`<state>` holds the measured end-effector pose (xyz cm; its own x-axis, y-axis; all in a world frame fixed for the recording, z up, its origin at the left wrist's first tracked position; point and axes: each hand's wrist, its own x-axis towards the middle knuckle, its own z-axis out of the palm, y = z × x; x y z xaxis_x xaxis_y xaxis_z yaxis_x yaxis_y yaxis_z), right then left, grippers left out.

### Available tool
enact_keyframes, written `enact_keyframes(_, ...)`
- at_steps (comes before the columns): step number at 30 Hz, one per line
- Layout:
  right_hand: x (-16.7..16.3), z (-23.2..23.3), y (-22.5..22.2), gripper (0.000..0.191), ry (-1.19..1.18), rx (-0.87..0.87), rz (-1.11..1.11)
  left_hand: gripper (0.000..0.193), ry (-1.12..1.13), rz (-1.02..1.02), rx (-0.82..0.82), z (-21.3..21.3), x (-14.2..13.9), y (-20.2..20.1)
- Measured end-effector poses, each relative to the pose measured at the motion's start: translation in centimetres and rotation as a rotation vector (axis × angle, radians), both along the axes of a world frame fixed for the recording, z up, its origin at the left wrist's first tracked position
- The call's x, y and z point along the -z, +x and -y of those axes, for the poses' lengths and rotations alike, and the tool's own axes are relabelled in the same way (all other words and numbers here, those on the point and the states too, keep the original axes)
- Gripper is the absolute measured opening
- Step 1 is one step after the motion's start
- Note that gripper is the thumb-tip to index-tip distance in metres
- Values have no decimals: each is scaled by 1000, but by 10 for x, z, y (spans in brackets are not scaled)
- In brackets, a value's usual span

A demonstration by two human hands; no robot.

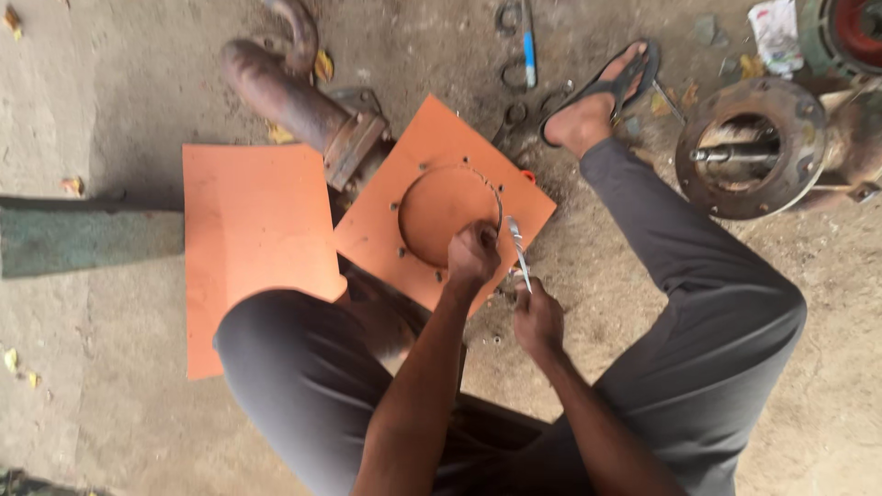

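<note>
An orange square gasket sheet (432, 156) lies on the dirt floor with a round disc (441, 207) cut almost free in its middle and small holes around the circle. My left hand (472, 255) is closed on the disc's lower right edge. My right hand (537, 317) grips a pair of metal scissors (518, 250), blades pointing up toward the cut line beside my left hand.
A larger orange sheet (253, 239) lies to the left. A rusty pipe elbow with flange (294, 96) sits behind the gasket, and a rusty round flange with a shaft (749, 147) at right. Rings and a blue-handled tool (527, 41) lie at top. My sandalled foot (602, 92) rests nearby.
</note>
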<state>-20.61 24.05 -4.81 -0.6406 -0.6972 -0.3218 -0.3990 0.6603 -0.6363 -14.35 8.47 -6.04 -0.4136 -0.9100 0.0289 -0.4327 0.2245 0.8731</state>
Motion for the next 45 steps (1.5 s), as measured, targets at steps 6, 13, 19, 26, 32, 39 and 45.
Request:
enact_keyframes(6, -1, 3, 3, 20, -197, 47, -12, 10, -66, -54, -2, 2, 0, 0)
enact_keyframes(13, 5, 2, 6, 20, -115, -9, 79, 10, 119, 85, -13, -2, -2, 1)
enact_keyframes(19, 2, 9, 2, 23, -25, -6, 126, 8, 48, -72, -41, -4, -1, 2)
enact_keyframes(26, 4, 6, 4, 19, -104, -13, 80, 10, 49, 18, -46, -3, -2, 1)
enact_keyframes(32, 2, 6, 4, 20, -172, 3, 119, 9, 98, 121, -30, 1, -3, -1)
enact_keyframes(39, 3, 10, 1, 25, -259, -1, 79, 11, 118, 116, -18, 1, -7, 1)
enact_keyframes(45, 4, 12, -1, 25, -290, 7, 73, 8, -19, -68, -10, 0, -5, 1)
